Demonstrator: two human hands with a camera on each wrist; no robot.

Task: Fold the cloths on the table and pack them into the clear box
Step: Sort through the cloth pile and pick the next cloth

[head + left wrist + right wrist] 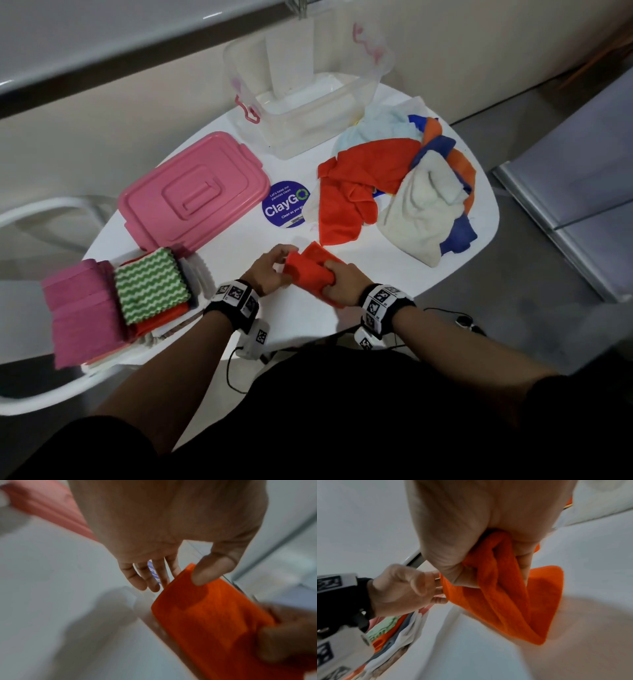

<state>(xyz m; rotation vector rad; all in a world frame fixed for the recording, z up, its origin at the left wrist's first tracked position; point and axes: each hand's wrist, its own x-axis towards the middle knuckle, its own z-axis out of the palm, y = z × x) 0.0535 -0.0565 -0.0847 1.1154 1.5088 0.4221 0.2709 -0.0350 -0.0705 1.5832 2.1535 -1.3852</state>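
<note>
Folding step in hand: orange cloth (pixel 310 270) held low centre of the head view, just above the white table (pixel 239 260), already doubled into a thick pad. Right hand (pixel 342 279) clenched around its bunched layers; left hand (pixel 270 270) pinching the opposite edge, thumb on top, other fingers nearly straight behind.

Next move, by judgement: finish the fold, then carry the pad to the clear box (pixel 308 113), upper centre, which looks empty.

Open tabletop between hands and box; pink lid (pixel 195 192) at centre left, unfolded pile (pixel 397 185) at centre right, ClayGo sticker (pixel 286 204) flat between. Folded stack (pixel 113 301) at lower left overhanging the table edge; near edge just below the wrists.
</note>
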